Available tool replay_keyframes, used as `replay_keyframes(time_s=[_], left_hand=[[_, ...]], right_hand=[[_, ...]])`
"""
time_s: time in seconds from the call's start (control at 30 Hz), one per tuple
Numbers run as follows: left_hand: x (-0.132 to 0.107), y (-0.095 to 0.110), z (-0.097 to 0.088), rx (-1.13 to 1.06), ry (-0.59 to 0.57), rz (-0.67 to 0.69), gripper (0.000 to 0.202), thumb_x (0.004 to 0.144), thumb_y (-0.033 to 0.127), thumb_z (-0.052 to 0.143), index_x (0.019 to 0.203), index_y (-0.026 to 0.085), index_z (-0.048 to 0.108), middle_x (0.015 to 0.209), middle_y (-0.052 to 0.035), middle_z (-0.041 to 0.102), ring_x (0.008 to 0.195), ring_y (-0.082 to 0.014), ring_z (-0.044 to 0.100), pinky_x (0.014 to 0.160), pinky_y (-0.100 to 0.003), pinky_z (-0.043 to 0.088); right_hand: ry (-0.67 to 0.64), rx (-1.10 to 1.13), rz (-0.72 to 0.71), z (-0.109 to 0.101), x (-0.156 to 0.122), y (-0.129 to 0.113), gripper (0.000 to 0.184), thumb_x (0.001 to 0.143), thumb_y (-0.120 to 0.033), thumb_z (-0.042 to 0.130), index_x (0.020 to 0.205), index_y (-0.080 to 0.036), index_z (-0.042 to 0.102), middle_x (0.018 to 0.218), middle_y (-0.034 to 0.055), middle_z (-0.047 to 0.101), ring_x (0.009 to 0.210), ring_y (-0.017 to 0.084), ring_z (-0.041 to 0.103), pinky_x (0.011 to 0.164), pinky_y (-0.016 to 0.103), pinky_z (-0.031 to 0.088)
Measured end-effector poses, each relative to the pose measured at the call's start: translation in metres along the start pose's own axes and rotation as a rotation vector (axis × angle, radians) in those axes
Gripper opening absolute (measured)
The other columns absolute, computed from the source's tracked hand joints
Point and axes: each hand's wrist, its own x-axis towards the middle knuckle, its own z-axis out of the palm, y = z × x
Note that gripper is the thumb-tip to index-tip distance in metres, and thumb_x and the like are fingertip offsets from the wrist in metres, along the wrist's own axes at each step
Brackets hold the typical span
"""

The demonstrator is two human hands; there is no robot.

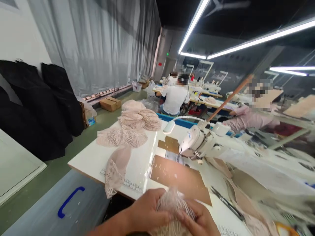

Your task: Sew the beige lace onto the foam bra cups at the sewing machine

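Observation:
Both my hands meet at the bottom of the head view, closed on one bunched piece of pale pink lace fabric (172, 205). My left hand (145, 213) wraps its fingers round the fabric's left side. My right hand (199, 221) grips it from the right, fingers curled over the lace. They sit just above the near edge of the white sewing table (91, 159). A white sewing machine (197, 141) stands beyond them to the right, blurred by motion.
Stacks of pink lace pieces (139, 118) lie at the table's far left, and one piece (115, 168) hangs over the near edge. Brown cardboard sheets (179, 177) lie flat ahead. A grey bin with a blue handle (70, 201) sits lower left. Seated people (176, 98) work beyond.

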Motion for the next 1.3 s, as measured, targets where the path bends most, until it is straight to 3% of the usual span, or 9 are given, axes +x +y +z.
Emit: replay_keyframes(time_s=[0.23, 0.4, 0.57, 0.7, 0.83, 0.97, 1.17, 1.3], left_hand=[[0.019, 0.000, -0.005, -0.130, -0.067, -0.055, 0.044, 0.077, 0.033, 0.070, 0.114, 0.015, 0.055, 0.103, -0.0058, 0.060, 0.092, -0.0197, 0.055, 0.079, -0.027, 0.045], [0.037, 0.009, -0.012, 0.058, -0.067, -0.032, 0.029, 0.082, 0.027, 0.064, 0.108, 0.016, 0.056, 0.101, -0.0042, 0.061, 0.091, -0.0184, 0.056, 0.081, -0.028, 0.045], [0.050, 0.017, -0.016, 0.295, -0.069, -0.027, 0.013, 0.088, 0.026, 0.055, 0.096, 0.015, 0.058, 0.094, -0.0032, 0.063, 0.085, -0.0168, 0.057, 0.076, -0.026, 0.044], [0.053, 0.022, -0.019, 0.349, -0.101, -0.019, 0.017, 0.088, 0.028, 0.057, 0.100, 0.016, 0.059, 0.095, -0.0026, 0.064, 0.086, -0.0163, 0.058, 0.076, -0.025, 0.045], [0.055, 0.025, -0.020, 0.440, -0.038, 0.018, 0.025, 0.087, 0.026, 0.060, 0.110, 0.020, 0.059, 0.097, -0.0007, 0.065, 0.086, -0.0139, 0.058, 0.076, -0.023, 0.044], [0.061, 0.025, -0.018, 0.437, -0.036, -0.019, 0.013, 0.089, 0.026, 0.055, 0.094, 0.016, 0.063, 0.082, -0.0001, 0.063, 0.074, -0.0115, 0.055, 0.067, -0.022, 0.042], [0.069, 0.017, -0.016, 0.260, -0.031, -0.108, 0.025, 0.093, 0.033, 0.049, 0.084, 0.013, 0.061, 0.074, -0.0017, 0.058, 0.068, -0.0115, 0.050, 0.061, -0.022, 0.040], [0.070, 0.016, -0.017, 0.233, -0.044, -0.121, 0.031, 0.095, 0.036, 0.044, 0.079, 0.013, 0.057, 0.070, 0.0003, 0.051, 0.065, -0.0102, 0.045, 0.060, -0.022, 0.037]], right_hand=[[-0.024, -0.101, 0.003, -0.012, 0.012, 0.016, 0.013, 0.084, -0.030, 0.060, 0.081, -0.018, 0.067, 0.080, 0.0022, 0.067, 0.073, 0.018, 0.059, 0.068, 0.026, 0.045], [-0.044, -0.023, 0.019, -0.018, 0.022, 0.023, 0.014, 0.084, -0.028, 0.060, 0.076, -0.018, 0.064, 0.075, 0.0008, 0.065, 0.068, 0.015, 0.058, 0.063, 0.024, 0.044], [0.069, 0.007, -0.022, -0.024, 0.035, 0.026, 0.014, 0.082, -0.026, 0.062, 0.070, -0.018, 0.064, 0.087, 0.0032, 0.067, 0.079, 0.017, 0.063, 0.070, 0.024, 0.047], [0.119, 0.000, -0.043, -0.027, 0.038, 0.029, 0.014, 0.081, -0.024, 0.062, 0.068, -0.018, 0.064, 0.079, 0.0021, 0.068, 0.071, 0.015, 0.062, 0.065, 0.023, 0.046], [0.098, 0.036, 0.028, -0.027, 0.039, 0.032, 0.012, 0.084, -0.024, 0.059, 0.076, -0.019, 0.066, 0.071, -0.0004, 0.066, 0.064, 0.013, 0.059, 0.061, 0.023, 0.046], [0.068, 0.073, 0.054, -0.026, 0.039, 0.033, 0.011, 0.084, -0.024, 0.059, 0.076, -0.019, 0.066, 0.075, -0.0003, 0.068, 0.067, 0.013, 0.061, 0.062, 0.022, 0.046], [0.015, 0.040, 0.167, -0.038, 0.041, 0.036, 0.010, 0.083, -0.029, 0.063, 0.081, -0.019, 0.065, 0.079, 0.0010, 0.066, 0.072, 0.015, 0.060, 0.065, 0.024, 0.047], [-0.021, 0.175, 0.159, -0.055, 0.042, 0.040, 0.031, 0.076, -0.035, 0.072, 0.103, -0.023, 0.062, 0.102, 0.0029, 0.064, 0.092, 0.017, 0.060, 0.082, 0.027, 0.048]])
